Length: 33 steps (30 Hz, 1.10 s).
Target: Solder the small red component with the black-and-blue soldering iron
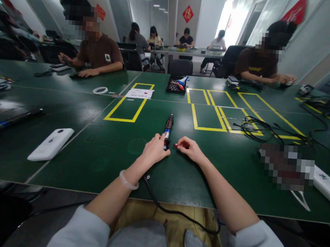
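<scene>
An electric screwdriver [168,127], black with a blue and silver band, points away from me over the green table, its thin bit at the far end. My left hand [155,150], with a pale bangle on the wrist, is closed around its rear end. Just right of the tool, my right hand [191,148] pinches a small red piece [175,145] between thumb and fingertips. The piece is too small to name and stands apart from the screwdriver. A black cable [172,211] runs from near my left wrist over the table edge to my lap.
Yellow tape outlines [210,129] mark the green table [117,150]. A black tray [172,89] holds blue and red tools. White power-bank-like devices [50,145] lie left and right. Coiled black cables [253,126] and a tape roll [100,90] lie farther out. Two people sit opposite.
</scene>
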Available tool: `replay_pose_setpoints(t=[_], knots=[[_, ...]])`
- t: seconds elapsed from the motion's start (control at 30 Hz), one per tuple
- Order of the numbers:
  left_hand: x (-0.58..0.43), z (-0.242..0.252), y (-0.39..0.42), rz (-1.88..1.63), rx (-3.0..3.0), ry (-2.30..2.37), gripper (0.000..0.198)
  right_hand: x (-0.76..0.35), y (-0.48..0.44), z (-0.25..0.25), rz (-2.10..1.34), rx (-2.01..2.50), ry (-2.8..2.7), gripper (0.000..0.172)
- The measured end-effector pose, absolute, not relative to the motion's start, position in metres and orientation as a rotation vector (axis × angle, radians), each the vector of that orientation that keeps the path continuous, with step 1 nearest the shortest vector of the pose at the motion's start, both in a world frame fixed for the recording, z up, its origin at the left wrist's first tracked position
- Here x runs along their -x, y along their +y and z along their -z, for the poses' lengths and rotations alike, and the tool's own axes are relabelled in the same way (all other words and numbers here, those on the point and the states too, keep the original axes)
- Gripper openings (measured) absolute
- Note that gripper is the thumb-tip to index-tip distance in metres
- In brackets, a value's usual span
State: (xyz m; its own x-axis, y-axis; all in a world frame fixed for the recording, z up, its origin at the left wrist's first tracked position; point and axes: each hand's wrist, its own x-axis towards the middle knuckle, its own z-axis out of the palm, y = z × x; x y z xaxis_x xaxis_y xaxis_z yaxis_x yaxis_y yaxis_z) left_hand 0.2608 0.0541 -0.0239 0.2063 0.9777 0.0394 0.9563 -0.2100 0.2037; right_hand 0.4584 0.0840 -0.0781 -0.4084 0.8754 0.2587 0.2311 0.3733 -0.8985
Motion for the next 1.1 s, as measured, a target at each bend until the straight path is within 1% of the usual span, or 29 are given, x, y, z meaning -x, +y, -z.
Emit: replay_pose_setpoints(t=[0.23,0.47,0.67,0.8,1.1], knots=[[-0.28,0.034,0.063,-0.385,-2.325,1.742,0.059,-0.458,0.087,0.084,-0.926,0.966,-1.882,0.007],[-0.281,0.035,0.061,-0.355,-2.367,1.771,0.06,-0.457,0.088,0.084,-0.864,0.988,-1.909,0.008],[-0.282,0.038,0.058,-0.409,-2.358,1.769,0.06,-0.457,0.085,0.077,-0.888,1.04,-1.88,0.015],[-0.285,0.039,0.058,-0.45,-2.343,1.804,0.063,-0.458,0.083,0.076,-0.995,1.043,-1.793,0.018],[-0.286,0.041,0.063,-0.329,-2.46,1.966,0.068,-0.46,0.087,0.084,-1.058,1.013,-1.716,0.019]])
